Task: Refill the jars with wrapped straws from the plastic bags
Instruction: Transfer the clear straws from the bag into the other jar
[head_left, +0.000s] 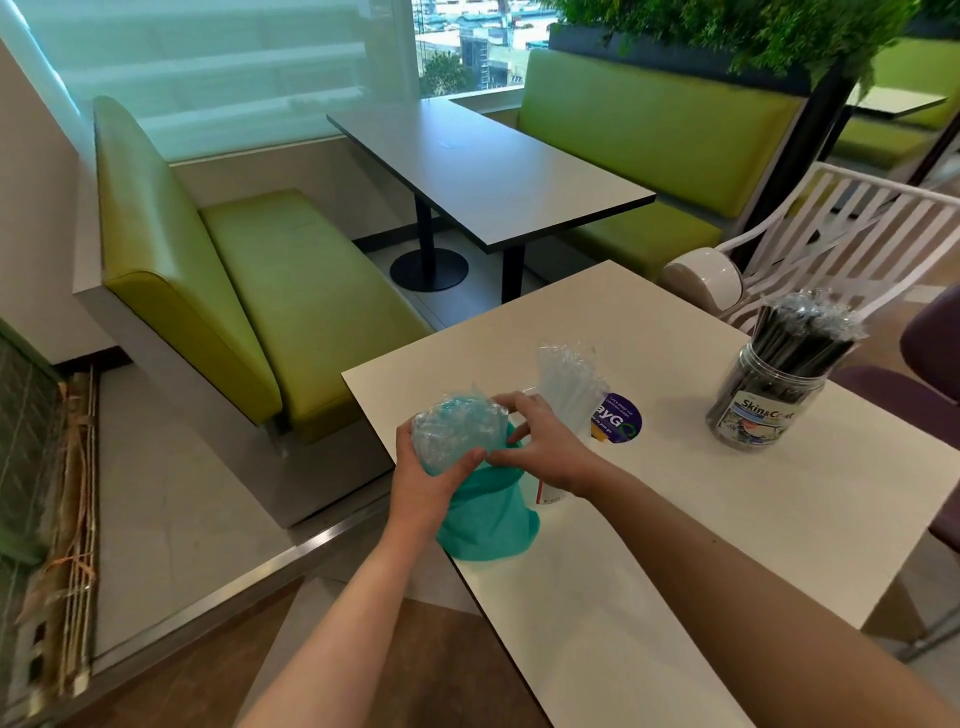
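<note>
Your left fingers (415, 441) curl round the crinkled clear top of a bundle of straws (457, 434), thumb across its near side. The left hand (423, 480) grips it at the table's left corner. The bundle stands tilted, its lower part sheathed in a teal bag (485, 519) whose base rests on the white table (675, 519), partly over the edge.

Your right hand (540, 447) sits just beside the left, fingers bent. Fingertips touch the bundle's top on the far side; thumb meets the bag's rim near your left thumb. It looks like a pinch on the bag's edge, though the exact contact is hard to make out.

Behind the right hand: a clear jar (545, 493), mostly hidden, with pale wrapped straws (569, 382) standing up out of it, leaning slightly right. Just right of it, a round purple sticker (621, 418) flat on the table.

Well apart, toward the far right edge: a second jar (763, 410), labelled, packed with dark straws (802, 332) fanning out above the rim, tilted in this wide view.

Beyond the table: green bench (249, 260), grey table (488, 166), white slatted chair (831, 228).
</note>
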